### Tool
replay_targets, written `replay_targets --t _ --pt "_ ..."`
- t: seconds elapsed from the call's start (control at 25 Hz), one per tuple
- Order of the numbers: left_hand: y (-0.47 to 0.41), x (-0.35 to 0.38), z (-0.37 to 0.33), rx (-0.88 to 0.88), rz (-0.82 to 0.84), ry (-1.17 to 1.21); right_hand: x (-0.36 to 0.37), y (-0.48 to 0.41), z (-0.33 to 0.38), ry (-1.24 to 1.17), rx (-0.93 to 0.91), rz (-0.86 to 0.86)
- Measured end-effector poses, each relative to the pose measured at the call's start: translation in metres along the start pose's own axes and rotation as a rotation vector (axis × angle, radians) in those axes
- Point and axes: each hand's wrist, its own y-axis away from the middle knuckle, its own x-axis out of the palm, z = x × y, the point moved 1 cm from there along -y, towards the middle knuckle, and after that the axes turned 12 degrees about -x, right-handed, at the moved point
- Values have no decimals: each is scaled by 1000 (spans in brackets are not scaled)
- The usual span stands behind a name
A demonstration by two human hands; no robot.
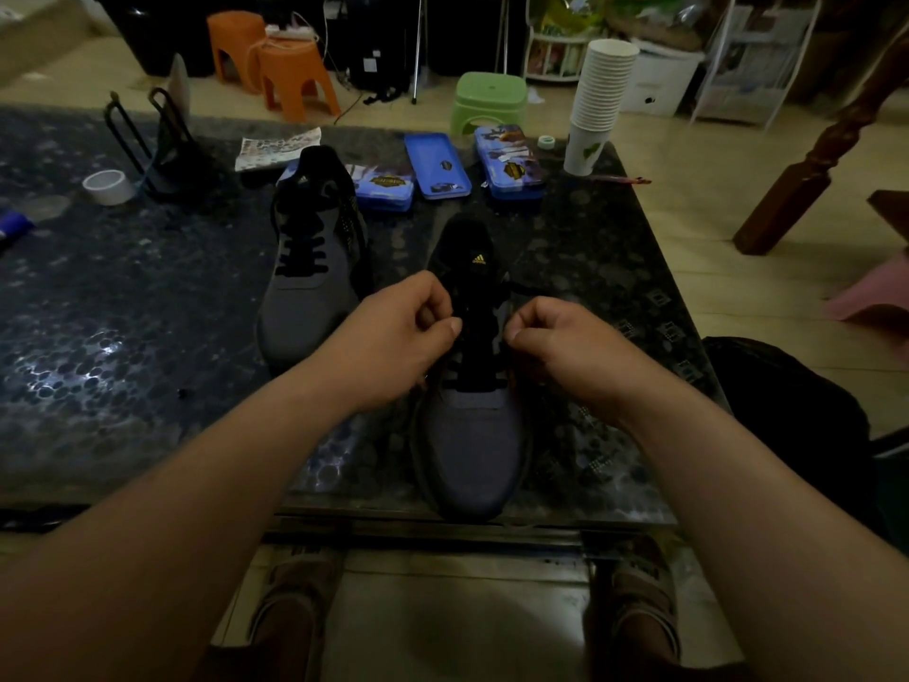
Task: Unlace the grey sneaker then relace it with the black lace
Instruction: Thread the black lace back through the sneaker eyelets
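**Both hands pinching the lace at mid-frame**

Head view: the grey sneaker lies at the centre of the frame on the dark speckled table, its toe pointing at the bottom edge and its black tongue with a gold logo pointing up. The black lace crosses the eyelets in rows above the grey toe.

Your left hand sits against the left side of the lacing, fingers curled and thumb pressed to forefinger on the lace. Your right hand mirrors it on the right side, also curled, with its thumb tip nipping the lace at the eyelet row. In the dim light you cannot tell exactly which strand each hand has.

Left of centre and a little higher lies a second sneaker, laced in black, toe down like the first. Above the shoes, three blue tins lie in a row. A stack of paper cups stands at upper right of the table, and a tape roll lies at the left. Beyond the table, a green stool and orange stools stand on the floor.
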Motion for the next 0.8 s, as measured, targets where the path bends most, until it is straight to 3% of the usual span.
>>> replay_targets --t 0.44,0.68,0.8 --pt "0 -5 4 104 -172 -1 4 7 4 -6 -17 111" --pt "-2 -4 5 81 -143 40 2 8 4 -19 -5 122" --pt "-3 -6 11 40 -72 108 1 5 3 32 -32 30"
